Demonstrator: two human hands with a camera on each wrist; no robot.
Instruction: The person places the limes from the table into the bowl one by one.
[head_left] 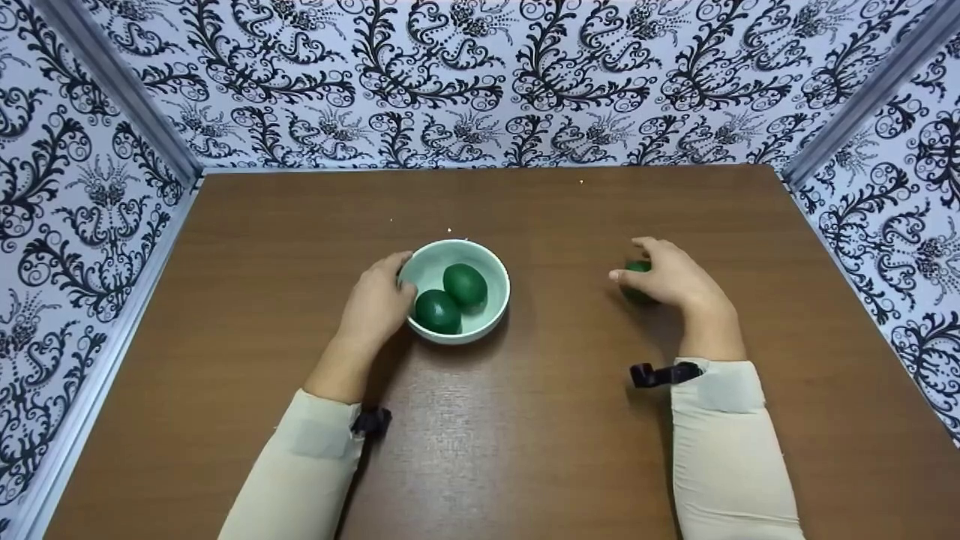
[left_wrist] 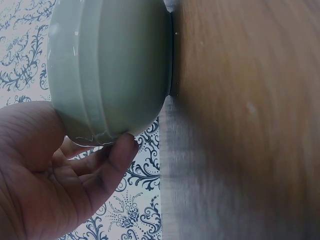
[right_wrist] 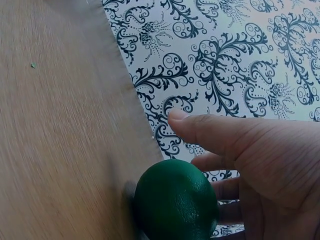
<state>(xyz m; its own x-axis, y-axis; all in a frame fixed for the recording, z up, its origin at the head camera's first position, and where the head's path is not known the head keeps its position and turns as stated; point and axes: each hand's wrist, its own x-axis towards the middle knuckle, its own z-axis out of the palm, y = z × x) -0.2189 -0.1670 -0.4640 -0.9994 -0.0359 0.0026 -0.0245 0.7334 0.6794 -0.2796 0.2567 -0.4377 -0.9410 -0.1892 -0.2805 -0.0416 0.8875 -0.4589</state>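
A pale green bowl [head_left: 491, 322] stands on the table left of centre, with two dark green limes [head_left: 465, 286] inside it. My left hand [head_left: 377, 304] holds the bowl by its left side, thumb at the rim; in the left wrist view the fingers [left_wrist: 122, 152] bend against the outer wall. Over on the right, my right hand [head_left: 673, 274] reaches around a third lime [right_wrist: 175, 200] on the table. In the right wrist view its thumb [right_wrist: 192, 125] stands apart from that lime, and the other fingers lie behind it, partly hidden.
The brown wooden table [head_left: 540, 450] is bounded by walls with black-and-white scrollwork [head_left: 472, 82] at the back and both sides. A few tiny white specks [head_left: 449, 229] lie behind the bowl. Dark wrist straps [head_left: 664, 373] stick out from both sleeves.
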